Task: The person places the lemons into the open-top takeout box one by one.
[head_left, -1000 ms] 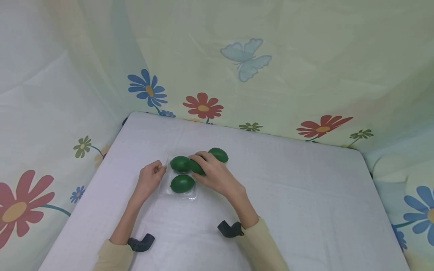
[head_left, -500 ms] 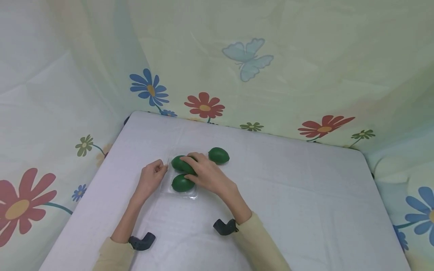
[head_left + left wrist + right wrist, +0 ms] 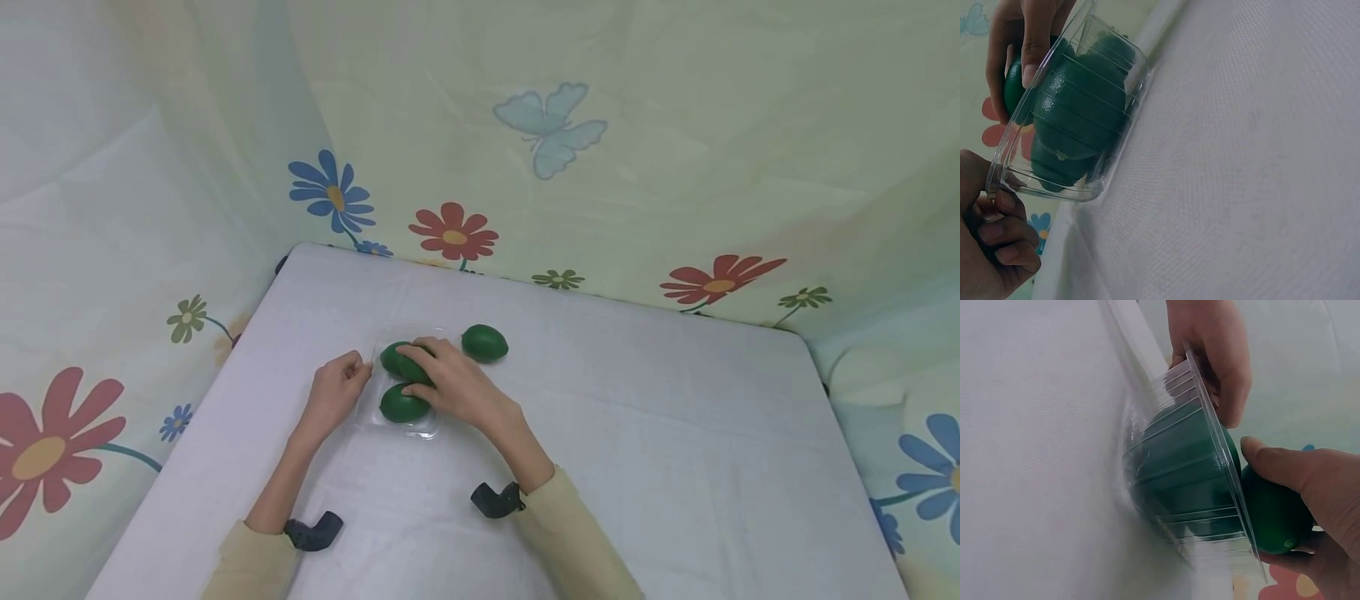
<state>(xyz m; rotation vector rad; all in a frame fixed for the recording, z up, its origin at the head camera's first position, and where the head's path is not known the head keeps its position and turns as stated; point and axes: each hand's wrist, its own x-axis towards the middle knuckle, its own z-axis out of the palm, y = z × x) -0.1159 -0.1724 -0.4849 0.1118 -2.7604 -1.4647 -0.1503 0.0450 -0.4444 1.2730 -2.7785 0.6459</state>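
A clear plastic box (image 3: 422, 432) with ribbed walls stands on the table, holding two green limes, a near lime (image 3: 401, 405) and a far lime (image 3: 390, 358). My left hand (image 3: 337, 390) pinches the box's left rim between thumb and curled fingers, plain in the left wrist view. My right hand (image 3: 467, 392) grips another lime (image 3: 1275, 512) over the right part of the box, at rim height and against the limes inside. Part of that lime is hidden by the fingers. Just beyond the right hand, a loose lime (image 3: 484, 343) lies on the cloth.
A white cloth (image 3: 637, 442) covers the table. Behind and beside it hang curtains (image 3: 637, 167) printed with flowers and a butterfly. Dark camera mounts (image 3: 315, 532) sit on both wrists, under beige sleeves (image 3: 581, 533).
My right hand has moved left with its lime, from the box's right side to over the box against the other limes. The left hand keeps its hold on the rim.
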